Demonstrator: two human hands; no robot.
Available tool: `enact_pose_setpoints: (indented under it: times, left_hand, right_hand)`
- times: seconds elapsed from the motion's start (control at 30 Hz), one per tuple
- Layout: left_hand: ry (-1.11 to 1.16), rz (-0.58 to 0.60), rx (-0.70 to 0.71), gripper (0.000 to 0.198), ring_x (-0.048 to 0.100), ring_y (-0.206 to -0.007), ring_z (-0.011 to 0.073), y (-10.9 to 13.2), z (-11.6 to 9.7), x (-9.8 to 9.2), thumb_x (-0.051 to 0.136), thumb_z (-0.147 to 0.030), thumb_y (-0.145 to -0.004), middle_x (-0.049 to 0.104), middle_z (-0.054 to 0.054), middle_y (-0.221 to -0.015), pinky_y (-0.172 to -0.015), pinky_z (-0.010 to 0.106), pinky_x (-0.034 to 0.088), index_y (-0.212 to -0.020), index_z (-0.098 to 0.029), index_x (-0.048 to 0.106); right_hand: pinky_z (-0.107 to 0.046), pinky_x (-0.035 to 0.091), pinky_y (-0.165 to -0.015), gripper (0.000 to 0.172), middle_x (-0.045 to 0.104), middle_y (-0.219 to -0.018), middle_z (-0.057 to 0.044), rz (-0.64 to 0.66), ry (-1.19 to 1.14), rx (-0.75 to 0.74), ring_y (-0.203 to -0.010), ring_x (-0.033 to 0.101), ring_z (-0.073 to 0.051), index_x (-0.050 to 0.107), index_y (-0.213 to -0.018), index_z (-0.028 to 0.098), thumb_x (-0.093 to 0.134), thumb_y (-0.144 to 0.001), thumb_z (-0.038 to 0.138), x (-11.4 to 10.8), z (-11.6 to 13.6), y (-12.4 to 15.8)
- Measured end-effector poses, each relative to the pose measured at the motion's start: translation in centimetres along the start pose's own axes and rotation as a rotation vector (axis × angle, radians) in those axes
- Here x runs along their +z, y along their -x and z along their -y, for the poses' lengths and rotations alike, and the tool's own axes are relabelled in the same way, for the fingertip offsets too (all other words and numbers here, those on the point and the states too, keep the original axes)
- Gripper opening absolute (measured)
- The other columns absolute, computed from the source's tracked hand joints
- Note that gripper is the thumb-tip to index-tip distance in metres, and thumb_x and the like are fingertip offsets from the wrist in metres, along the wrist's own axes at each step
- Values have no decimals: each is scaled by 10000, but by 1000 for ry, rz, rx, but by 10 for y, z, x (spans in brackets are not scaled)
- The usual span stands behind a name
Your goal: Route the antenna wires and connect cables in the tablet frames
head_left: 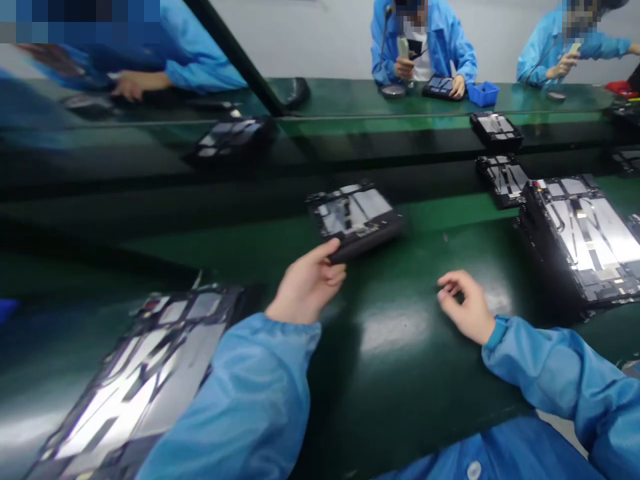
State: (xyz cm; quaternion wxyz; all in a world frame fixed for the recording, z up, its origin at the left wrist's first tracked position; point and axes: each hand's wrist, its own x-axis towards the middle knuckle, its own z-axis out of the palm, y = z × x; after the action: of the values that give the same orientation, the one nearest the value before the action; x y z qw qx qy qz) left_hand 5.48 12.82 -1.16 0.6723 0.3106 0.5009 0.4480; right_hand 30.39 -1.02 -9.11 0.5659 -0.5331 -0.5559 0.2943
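My left hand [311, 283] is closed on the near left corner of an opened tablet [357, 210], thumb on top and fingers beneath. Silvery battery cells and black ribbon cables show on its upper face; its near side looks thick and dark, and I cannot tell whether more than one unit is there. To the right, my right hand [465, 307] hovers over the green bench with fingers loosely curled, thumb and index apart, and nothing visible between them. A large opened tablet [150, 373] lies at the lower left, partly covered by my left sleeve.
At the right stands a tall stack of opened tablets [590, 233]. Behind it, more units [505, 177] rest on the dark strip along the middle of the green bench [400, 373]. Co-workers in blue sit across, near a blue bin [483, 94]. A dark post [240, 57] slants at upper left.
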Motion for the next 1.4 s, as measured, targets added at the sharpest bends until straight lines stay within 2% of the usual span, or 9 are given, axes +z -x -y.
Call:
enact_pose_setpoints:
  times: [0.17,0.37,0.5,0.6,0.8,0.97,1.1,1.23,1.4]
  left_hand:
    - [-44,146,-184,442,350,-388,18,116,90,16,848,-398,-764,499,-91,-645,-358,157,246,-977,-180,528]
    - [-355,486,-330,426,526,-480,96,205,121,-6,674,-541,-879,635,-30,-714,-456,219,395,-1106,-190,593]
    - [-897,340,62,360,620,-610,139,200,103,-19,615,-423,-942,726,34,-897,-631,286,504,-1202,-179,656]
    - [-1222,248,345,292,686,-732,193,188,87,-2,550,-333,-987,729,64,-953,-678,310,523,-1189,-176,690]
    - [-1750,356,326,265,750,-862,300,178,67,61,443,-98,-977,730,178,-972,-619,320,523,-1019,-85,704]
    - [-1801,396,256,369,764,-903,317,173,54,83,343,19,-938,739,235,-980,-645,325,537,-1014,-32,701]
    - [-1736,457,250,305,766,-870,317,163,50,82,432,-13,-915,749,200,-882,-686,341,533,-920,-76,731]
    - [-1603,452,264,168,736,-763,309,158,55,63,546,-127,-875,729,137,-776,-655,345,482,-821,-149,704]
    - [-1179,258,176,101,568,-569,177,164,74,24,563,-192,-775,611,-4,-611,-590,293,371,-683,-220,535]
  right_hand:
    - [-397,588,-884,336,723,-1138,-97,-206,32,143,-1000,692,-218,657,-1120,226,707,-843,409,-44,-7,-36]
    - [-515,571,-1027,362,710,-1251,-132,54,351,124,-1149,690,-280,725,-1125,225,674,-892,498,-56,24,-44]
    - [-510,531,-1089,369,669,-1386,-148,195,527,39,-1307,629,-305,714,-1194,213,644,-920,451,-47,41,-46]
    - [-520,486,-1131,443,680,-1389,-142,291,613,-4,-1306,625,-307,668,-1301,207,644,-921,433,-41,41,-56]
    - [-496,515,-991,375,738,-1122,-159,338,968,47,-1105,663,-326,761,-1101,165,537,-996,446,-28,57,-69]
    - [-515,481,-936,477,755,-1056,-181,413,1226,122,-1098,649,-379,814,-1011,166,496,-1020,522,5,78,-76]
    - [-484,472,-947,272,782,-1032,-105,449,1107,128,-1053,674,-328,821,-960,227,586,-973,362,25,80,-84]
    - [-477,469,-949,78,774,-899,-49,335,927,61,-948,686,-286,774,-810,237,714,-859,241,20,71,-83]
    - [-430,459,-873,142,724,-727,17,273,786,-73,-792,646,-237,693,-769,253,715,-772,113,3,70,-60]
